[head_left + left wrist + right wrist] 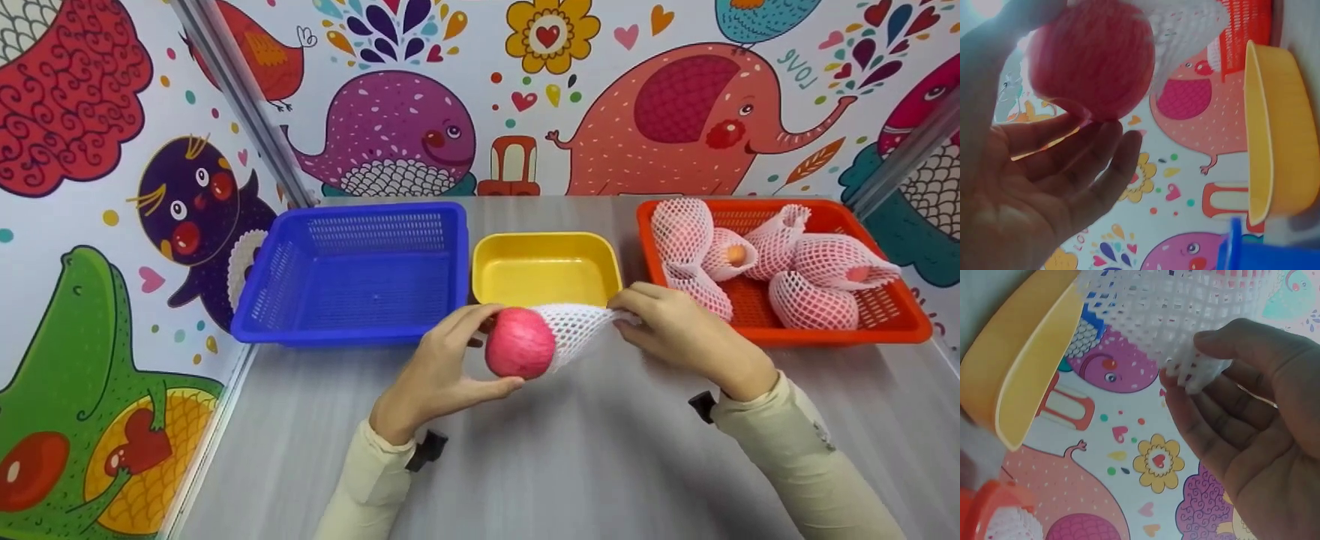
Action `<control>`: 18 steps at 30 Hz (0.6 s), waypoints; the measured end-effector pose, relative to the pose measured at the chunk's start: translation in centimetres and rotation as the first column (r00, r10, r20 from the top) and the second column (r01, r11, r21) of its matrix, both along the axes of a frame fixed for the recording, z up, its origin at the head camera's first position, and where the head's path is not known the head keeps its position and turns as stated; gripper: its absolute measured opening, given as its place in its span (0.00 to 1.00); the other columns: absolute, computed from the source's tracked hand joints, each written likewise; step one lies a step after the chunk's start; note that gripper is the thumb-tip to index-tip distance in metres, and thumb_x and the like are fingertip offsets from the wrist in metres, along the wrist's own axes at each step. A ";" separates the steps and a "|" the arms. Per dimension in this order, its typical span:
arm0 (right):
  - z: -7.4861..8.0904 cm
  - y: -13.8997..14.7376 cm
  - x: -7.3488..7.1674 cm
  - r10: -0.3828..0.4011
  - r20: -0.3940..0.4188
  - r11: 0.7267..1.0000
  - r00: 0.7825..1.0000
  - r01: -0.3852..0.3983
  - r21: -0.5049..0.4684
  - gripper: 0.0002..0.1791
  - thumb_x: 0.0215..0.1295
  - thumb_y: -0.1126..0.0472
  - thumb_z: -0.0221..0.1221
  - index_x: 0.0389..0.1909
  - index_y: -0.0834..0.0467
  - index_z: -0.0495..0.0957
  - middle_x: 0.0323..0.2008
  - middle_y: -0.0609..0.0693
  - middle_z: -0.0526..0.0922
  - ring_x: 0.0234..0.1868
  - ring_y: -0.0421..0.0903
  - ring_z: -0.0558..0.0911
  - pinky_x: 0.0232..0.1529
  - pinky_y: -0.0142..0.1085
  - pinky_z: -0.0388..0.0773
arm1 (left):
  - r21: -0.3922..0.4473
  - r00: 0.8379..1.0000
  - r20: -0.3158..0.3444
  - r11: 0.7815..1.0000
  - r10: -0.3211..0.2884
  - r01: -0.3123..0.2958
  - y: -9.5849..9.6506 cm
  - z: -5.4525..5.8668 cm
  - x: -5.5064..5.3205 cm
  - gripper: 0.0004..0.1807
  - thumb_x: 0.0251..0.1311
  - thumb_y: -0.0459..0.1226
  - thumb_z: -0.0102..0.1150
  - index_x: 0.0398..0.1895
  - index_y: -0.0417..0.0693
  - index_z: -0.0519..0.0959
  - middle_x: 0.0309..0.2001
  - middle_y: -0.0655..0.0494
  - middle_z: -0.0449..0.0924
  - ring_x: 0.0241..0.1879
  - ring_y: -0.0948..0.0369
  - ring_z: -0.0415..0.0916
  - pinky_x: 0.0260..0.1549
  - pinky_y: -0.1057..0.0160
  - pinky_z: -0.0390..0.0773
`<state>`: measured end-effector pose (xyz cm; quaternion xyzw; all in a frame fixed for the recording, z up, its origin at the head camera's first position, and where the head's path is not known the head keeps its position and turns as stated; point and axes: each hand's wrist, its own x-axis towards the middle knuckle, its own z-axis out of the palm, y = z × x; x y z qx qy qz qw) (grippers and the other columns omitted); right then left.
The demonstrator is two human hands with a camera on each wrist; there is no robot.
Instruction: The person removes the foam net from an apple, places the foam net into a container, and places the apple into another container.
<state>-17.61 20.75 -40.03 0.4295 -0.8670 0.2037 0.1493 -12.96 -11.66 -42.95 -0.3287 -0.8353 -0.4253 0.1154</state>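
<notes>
A red apple (520,343) is held in the air by my left hand (442,367), thumb below and fingers behind it. In the left wrist view the apple (1095,59) sits between the thumb and fingertips. A white foam net sleeve (576,330) still covers the apple's right side and stretches out to the right. My right hand (679,330) pinches the far end of that sleeve. Close up in the right wrist view, the thumb and forefinger grip the bunched tip of the net (1190,374).
Behind the hands stands a small yellow tray (546,281). At the left is a blue basket (349,292). At the right, a red basket (885,326) holds several fruits in foam nets (814,300). Cartoon-printed walls (525,112) enclose the grey table (570,465).
</notes>
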 end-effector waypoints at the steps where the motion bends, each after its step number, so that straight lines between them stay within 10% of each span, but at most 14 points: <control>1: 0.1 0.0 -0.4 -0.018 -0.004 1.000 1.000 0.018 0.005 0.16 0.51 0.72 0.73 0.40 0.63 0.82 0.34 0.51 0.82 0.33 0.46 0.80 0.38 0.42 0.84 | 0.003 1.000 0.001 1.000 0.002 -0.002 -0.3 0.0 0.1 0.43 0.50 0.57 0.75 0.65 0.46 0.72 0.56 0.58 0.76 0.50 0.64 0.75 0.43 0.67 0.81; 8: 0.6 -1.0 -5.3 -0.147 0.106 0.986 0.983 0.138 0.090 0.11 0.60 0.69 0.68 0.43 0.64 0.82 0.35 0.56 0.82 0.35 0.51 0.80 0.41 0.45 0.83 | -0.003 1.000 0.002 1.000 0.022 -0.022 -1.2 -0.7 0.5 0.44 0.48 0.56 0.76 0.65 0.44 0.72 0.55 0.58 0.76 0.49 0.65 0.75 0.41 0.67 0.81; 18: -1.4 -4.7 -13.3 -0.362 0.365 0.921 0.858 0.269 0.282 0.12 0.66 0.65 0.64 0.48 0.62 0.81 0.43 0.58 0.83 0.41 0.55 0.80 0.50 0.49 0.80 | -0.013 0.999 0.018 1.000 0.027 -0.027 -1.6 -1.1 1.3 0.44 0.48 0.54 0.77 0.65 0.43 0.72 0.56 0.57 0.76 0.49 0.64 0.76 0.41 0.66 0.82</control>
